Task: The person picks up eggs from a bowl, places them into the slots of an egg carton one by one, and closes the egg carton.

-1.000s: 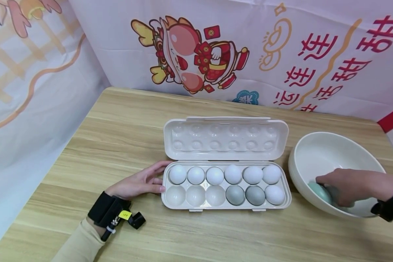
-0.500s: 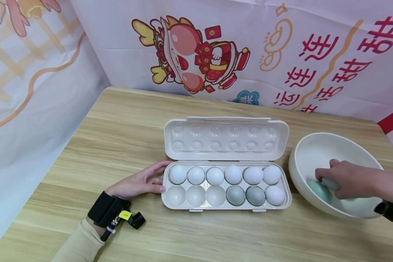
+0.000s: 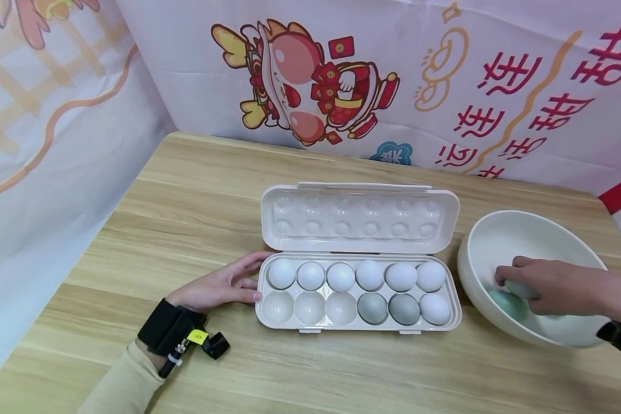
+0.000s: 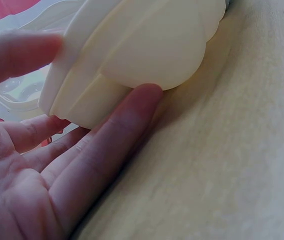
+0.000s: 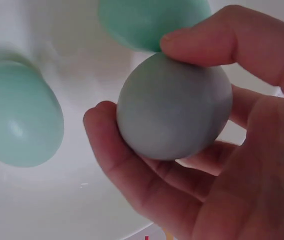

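My right hand (image 3: 561, 287) is inside the large cream bowl (image 3: 483, 241), pinching a grey egg (image 5: 174, 107) between thumb and fingers. Beside it in the bowl lies a mint-green egg (image 5: 21, 115), and another mint-green egg (image 5: 152, 20) shows past my thumb. My left hand (image 3: 219, 287) rests at the left end of an open-lidded egg carton (image 3: 295, 329). Its thumb touches the rim, while a nearly straight finger (image 4: 126, 120) lies along the carton's lower side. White eggs (image 3: 340, 278) fill the back row; the front row has three bare cups at left, then two grey eggs (image 3: 388, 309) and one white egg (image 3: 435, 309).
The carton's lid (image 3: 359, 215) leans back behind the egg rows. All of this stands on a wood-grain table (image 3: 212, 201), with a printed white cloth (image 3: 186, 52) hanging along its back and left sides. The bowl is just right of the carton.
My right hand has risen a little from the bowl's bottom with the grey egg, which was mostly hidden before. My left hand stays at the carton's end; the head view has shifted slightly.
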`<state>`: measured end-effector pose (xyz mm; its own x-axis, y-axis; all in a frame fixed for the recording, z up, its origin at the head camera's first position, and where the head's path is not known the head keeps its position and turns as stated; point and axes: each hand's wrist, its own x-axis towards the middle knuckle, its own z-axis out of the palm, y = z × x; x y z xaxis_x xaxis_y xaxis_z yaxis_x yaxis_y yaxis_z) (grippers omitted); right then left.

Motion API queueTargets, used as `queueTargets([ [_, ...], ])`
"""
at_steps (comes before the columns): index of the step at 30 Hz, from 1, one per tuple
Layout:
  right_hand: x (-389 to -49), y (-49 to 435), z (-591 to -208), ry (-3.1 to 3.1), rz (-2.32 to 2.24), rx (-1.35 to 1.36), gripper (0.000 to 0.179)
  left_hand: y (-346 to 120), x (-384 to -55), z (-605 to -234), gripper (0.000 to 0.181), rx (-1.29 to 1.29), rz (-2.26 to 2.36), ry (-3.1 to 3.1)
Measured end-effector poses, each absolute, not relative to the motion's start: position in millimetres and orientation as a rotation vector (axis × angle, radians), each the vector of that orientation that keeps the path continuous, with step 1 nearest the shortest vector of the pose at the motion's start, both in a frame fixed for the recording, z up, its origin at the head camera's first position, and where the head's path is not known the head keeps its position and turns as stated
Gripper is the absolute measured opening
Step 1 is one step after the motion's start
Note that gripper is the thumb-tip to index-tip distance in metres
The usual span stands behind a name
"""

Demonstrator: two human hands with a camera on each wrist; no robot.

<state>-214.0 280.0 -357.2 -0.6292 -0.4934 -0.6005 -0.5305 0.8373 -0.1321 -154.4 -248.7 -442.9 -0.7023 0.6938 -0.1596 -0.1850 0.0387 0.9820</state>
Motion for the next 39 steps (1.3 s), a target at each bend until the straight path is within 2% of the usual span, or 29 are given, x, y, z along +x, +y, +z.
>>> queueTargets([
  [17, -221, 270, -339, 2.448, 0.153, -0.821, 0.049, -250, -154, -441, 0.069, 0.517, 1.724, 1.693],
  [39, -221, 232, -302, 2.575, 0.171, -0.935, 0.056, -248, -153, -442, 0.07, 0.472, 1.711, 1.71],
])
